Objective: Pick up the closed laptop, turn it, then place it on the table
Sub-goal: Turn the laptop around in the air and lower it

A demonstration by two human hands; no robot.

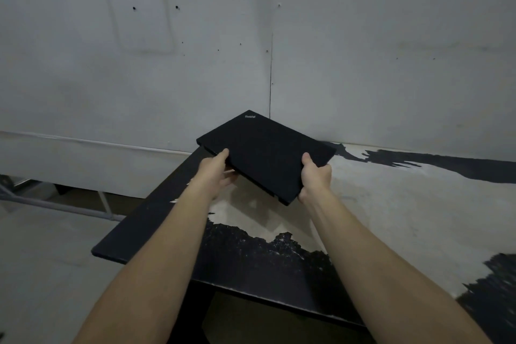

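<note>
A closed black laptop (265, 152) with a small logo at its far corner hangs in the air above the table (391, 204), rotated so one corner points at the wall. My left hand (216, 172) grips its near-left edge, thumb on the lid and fingers underneath. My right hand (315, 176) grips its near-right edge, thumb on top. The laptop tilts slightly, its near corner lower, and casts a shadow on the table below.
The table has a worn top, black with large pale peeled patches, and its left edge (145, 204) and front edge (279, 292) are close. A grey wall (251, 50) stands right behind. Floor and a metal frame (55, 204) lie to the left.
</note>
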